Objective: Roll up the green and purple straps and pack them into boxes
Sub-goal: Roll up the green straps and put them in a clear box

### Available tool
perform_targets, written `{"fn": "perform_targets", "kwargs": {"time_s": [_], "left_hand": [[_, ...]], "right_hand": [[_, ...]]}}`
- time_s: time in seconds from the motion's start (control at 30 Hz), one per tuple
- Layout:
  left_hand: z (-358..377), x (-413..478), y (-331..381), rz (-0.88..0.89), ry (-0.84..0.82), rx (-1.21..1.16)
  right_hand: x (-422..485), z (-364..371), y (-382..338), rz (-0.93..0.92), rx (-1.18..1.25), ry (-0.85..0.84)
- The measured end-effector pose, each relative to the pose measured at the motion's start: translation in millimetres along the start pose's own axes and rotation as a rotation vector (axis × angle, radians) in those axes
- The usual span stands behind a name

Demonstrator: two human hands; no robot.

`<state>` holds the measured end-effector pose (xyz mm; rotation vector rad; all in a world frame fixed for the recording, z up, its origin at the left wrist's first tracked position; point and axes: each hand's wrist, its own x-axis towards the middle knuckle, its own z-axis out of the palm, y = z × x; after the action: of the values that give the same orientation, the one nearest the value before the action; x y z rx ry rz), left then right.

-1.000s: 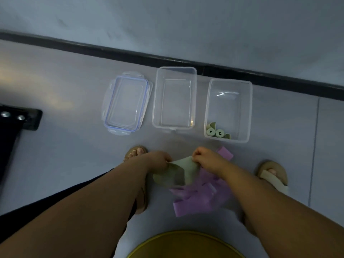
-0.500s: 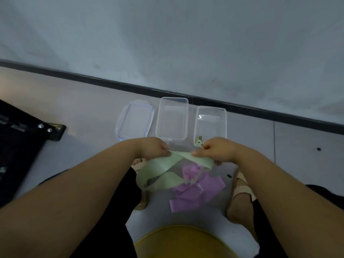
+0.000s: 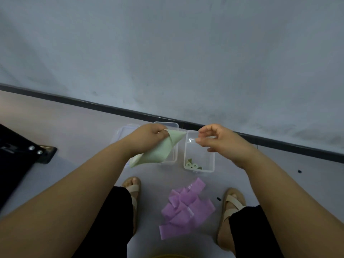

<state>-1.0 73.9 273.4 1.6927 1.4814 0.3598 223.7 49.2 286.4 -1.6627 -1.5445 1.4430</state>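
Note:
My left hand [image 3: 149, 135] pinches a pale green strap [image 3: 158, 149] by its upper end, and the strap hangs down to the left in front of the middle clear box [image 3: 174, 144]. My right hand [image 3: 217, 140] hovers over the right clear box [image 3: 199, 151] with fingers loosely curled and nothing in them. Rolled green straps [image 3: 192, 165] lie in that box's near corner. A heap of purple straps [image 3: 186, 207] lies on the floor between my feet.
A clear lid with a blue seal [image 3: 122, 131] lies left of the boxes, mostly behind my left arm. A dark baseboard [image 3: 93, 105] runs along the wall. A black metal stand [image 3: 24, 151] sits at the left. A yellow stool edge [image 3: 168, 256] shows at the bottom.
Both hands rose from over the purple heap. My right hand let go of the green strap, which now hangs from my left hand alone. The view tilted upward.

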Motion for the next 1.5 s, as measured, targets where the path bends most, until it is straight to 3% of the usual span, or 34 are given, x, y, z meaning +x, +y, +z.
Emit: {"fn": "perform_targets", "kwargs": {"time_s": [0.1, 0.23, 0.37, 0.43, 0.7, 0.8, 0.97, 1.1, 1.2, 1.37, 1.5], "left_hand": [[2, 6, 19, 0.060, -0.015, -0.039], [9, 22, 31, 0.073, -0.010, -0.193], [22, 39, 15, -0.071, 0.106, -0.392], [29, 42, 7, -0.172, 0.048, -0.454], [29, 55, -8, -0.154, -0.258, -0.200], [31, 60, -19, -0.175, -0.334, -0.119], [21, 71, -35, -0.324, -0.220, -0.248], [9, 77, -45, -0.469, -0.178, -0.249], [6, 81, -50, -0.498, -0.125, -0.327], [-2, 91, -56, -0.453, 0.047, -0.817], [-16, 92, -56, -0.468, 0.165, -1.186]], "right_hand": [[10, 11, 4, -0.019, -0.007, -0.046], [20, 14, 11, -0.038, 0.214, -0.182], [28, 5, 13, 0.025, 0.238, 0.022], [34, -4, 11, 0.055, 0.360, 0.130], [44, -42, 5, 0.055, 0.996, 0.175], [50, -54, 8, 0.032, 1.106, 0.181], [63, -51, 18, 0.091, 0.929, 0.211], [71, -49, 29, 0.139, 0.382, 0.383], [73, -46, 34, 0.118, 0.147, 0.400], [75, -43, 32, 0.061, 0.047, 0.367], [70, -49, 28, 0.093, 0.123, 0.209]]}}
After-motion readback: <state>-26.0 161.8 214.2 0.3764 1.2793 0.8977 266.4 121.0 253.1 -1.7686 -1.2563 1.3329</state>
